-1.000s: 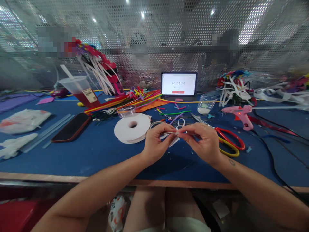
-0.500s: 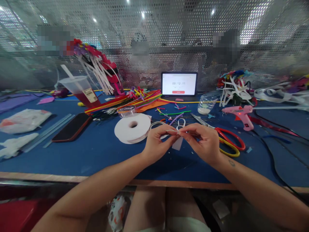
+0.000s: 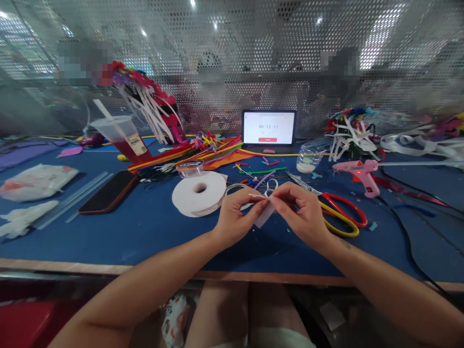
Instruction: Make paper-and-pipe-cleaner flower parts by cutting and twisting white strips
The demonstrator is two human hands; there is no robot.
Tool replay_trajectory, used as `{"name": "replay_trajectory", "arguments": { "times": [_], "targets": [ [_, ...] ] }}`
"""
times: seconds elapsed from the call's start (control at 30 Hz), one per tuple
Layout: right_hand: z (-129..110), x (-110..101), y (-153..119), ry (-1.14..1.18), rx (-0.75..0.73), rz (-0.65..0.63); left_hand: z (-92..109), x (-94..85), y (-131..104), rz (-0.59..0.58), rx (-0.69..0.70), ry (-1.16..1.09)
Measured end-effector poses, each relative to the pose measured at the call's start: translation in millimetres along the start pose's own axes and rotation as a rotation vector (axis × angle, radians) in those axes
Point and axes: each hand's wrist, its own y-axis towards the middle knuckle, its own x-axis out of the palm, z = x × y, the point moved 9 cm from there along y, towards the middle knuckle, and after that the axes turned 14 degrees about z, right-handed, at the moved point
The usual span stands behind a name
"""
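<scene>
My left hand (image 3: 237, 212) and my right hand (image 3: 299, 208) meet over the middle of the table, each with thumb and forefinger pinched. Between them is a white ribbon (image 3: 265, 217), its flat end hanging below the fingertips. White loops (image 3: 271, 185) show just above the fingers; whether they belong to the same ribbon I cannot tell. A large roll of white ribbon (image 3: 184, 198) lies left of my left hand. Scissors (image 3: 344, 220) with red and yellow handles lie beside my right hand, partly hidden by it.
A pink glue gun (image 3: 362, 175) with a cord lies at the right. Behind my hands are pipe cleaners (image 3: 170, 157) and a tablet (image 3: 268, 128) showing a timer. On the left are a phone (image 3: 108, 192) and a tilted drink cup (image 3: 121, 137). A plastic cup (image 3: 310, 159) stands beyond the scissors.
The hanging ribbon end has swung a little to the left and now slants. My right hand has turned slightly, its fingertips shifting; both hands remain pinched together.
</scene>
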Motion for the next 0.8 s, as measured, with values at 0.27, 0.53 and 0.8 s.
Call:
{"name": "replay_trajectory", "arguments": {
  "times": [0.27, 0.53, 0.8],
  "targets": [
    [10.1, 6.3, 0.4, 0.114, 0.153, -0.074, 5.5, 1.0, 0.7, -0.022, 0.05, 0.076],
    [17.1, 8.0, 0.7, 0.111, 0.186, -0.097, 2.1, -0.7, 1.7, -0.019, 0.017, 0.124],
    [20.8, 11.5, 0.2, 0.151, 0.23, -0.126, -8.2, 3.4, -1.8, -0.03, -0.125, -0.04]
  ]
}}
